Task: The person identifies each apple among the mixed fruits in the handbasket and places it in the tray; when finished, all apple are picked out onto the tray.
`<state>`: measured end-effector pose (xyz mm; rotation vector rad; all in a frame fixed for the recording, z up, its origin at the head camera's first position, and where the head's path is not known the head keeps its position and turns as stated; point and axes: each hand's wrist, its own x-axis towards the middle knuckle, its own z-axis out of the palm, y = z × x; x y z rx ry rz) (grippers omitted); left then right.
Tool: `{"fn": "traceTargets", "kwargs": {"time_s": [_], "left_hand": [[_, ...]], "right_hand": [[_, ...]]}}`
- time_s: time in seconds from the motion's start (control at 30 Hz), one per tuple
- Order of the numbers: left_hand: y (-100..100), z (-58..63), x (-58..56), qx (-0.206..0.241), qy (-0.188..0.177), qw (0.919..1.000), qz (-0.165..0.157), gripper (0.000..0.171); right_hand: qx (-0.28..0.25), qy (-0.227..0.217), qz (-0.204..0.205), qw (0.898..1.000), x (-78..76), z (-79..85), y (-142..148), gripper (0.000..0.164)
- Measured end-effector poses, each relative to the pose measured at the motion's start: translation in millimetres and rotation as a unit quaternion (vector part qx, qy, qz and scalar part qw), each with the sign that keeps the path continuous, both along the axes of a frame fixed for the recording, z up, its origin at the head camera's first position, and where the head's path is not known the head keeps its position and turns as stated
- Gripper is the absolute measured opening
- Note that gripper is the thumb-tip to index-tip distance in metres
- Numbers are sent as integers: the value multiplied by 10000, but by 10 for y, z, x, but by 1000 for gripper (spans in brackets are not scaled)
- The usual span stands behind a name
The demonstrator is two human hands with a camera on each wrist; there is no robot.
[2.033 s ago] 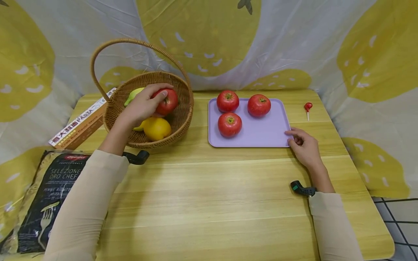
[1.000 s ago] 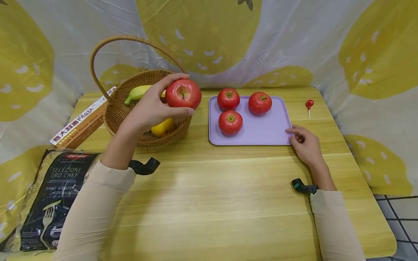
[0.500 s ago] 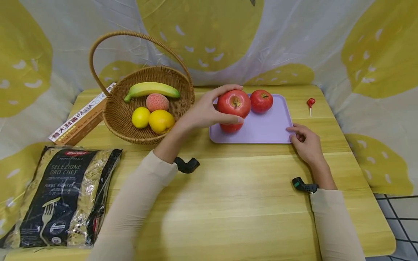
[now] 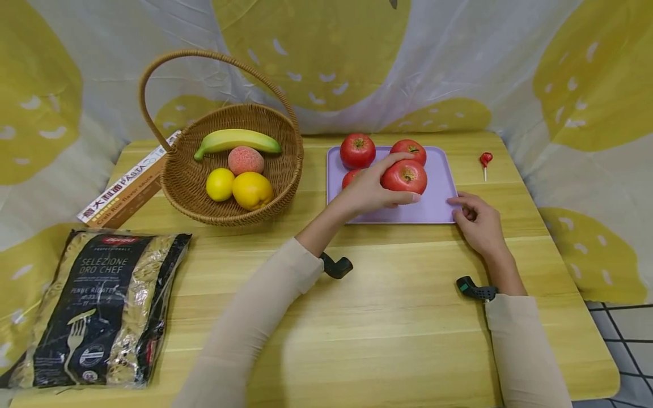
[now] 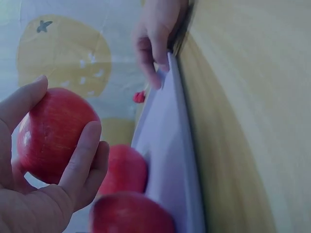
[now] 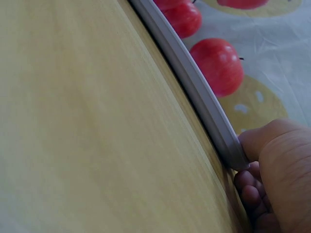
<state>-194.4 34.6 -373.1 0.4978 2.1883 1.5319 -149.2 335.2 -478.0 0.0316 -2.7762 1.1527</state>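
Observation:
A red apple (image 4: 405,177) is held in my left hand (image 4: 371,190), raised above the lilac tray (image 4: 431,208). The left wrist view shows thumb and fingers curled round the apple (image 5: 53,133). On the tray sit three more red apples: one at the back left (image 4: 357,151), one at the back right (image 4: 411,149), and one at the front left (image 4: 350,178), largely hidden by my left hand. At the tray's front right corner, my right hand (image 4: 478,224) pinches the rim; the right wrist view has its thumb against the tray edge (image 6: 194,90).
A wicker basket (image 4: 186,195) with a tall handle holds a banana (image 4: 237,140), a peach (image 4: 246,160), a lemon (image 4: 220,185) and a larger yellow fruit (image 4: 253,191). Left of it lie a pasta box (image 4: 127,190) and a penne bag (image 4: 97,306). A lollipop (image 4: 486,160) lies right of the tray.
My left hand has lifted the apple out of the basket and carried it right, over the tray. The other fruit in the basket is uncovered now. My right hand stays at the tray corner.

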Motion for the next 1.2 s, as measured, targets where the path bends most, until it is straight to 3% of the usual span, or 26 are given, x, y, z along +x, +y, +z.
{"fn": "traceTargets", "kwargs": {"time_s": [0.2, 0.37, 0.63, 0.87, 1.2], "left_hand": [[213, -180, -1, -187, 313, 9993, -24, 82], [388, -324, 14, -403, 606, 9965, 418, 80], [608, -453, 51, -834, 470, 9889, 1138, 82], [667, -556, 39, -985, 428, 9851, 1343, 82], [674, -631, 24, -769, 407, 9839, 1564, 90]], "right_hand": [[49, -135, -62, 9999, 9, -14, -1, 29], [33, -84, -29, 10000, 13, -11, -1, 29], [-52, 13, 13, 10000, 22, -3, -4, 28], [-18, 39, 36, 10000, 15, 1, -8, 28], [-34, 19, 55, 10000, 11, 4, -5, 28]]}}
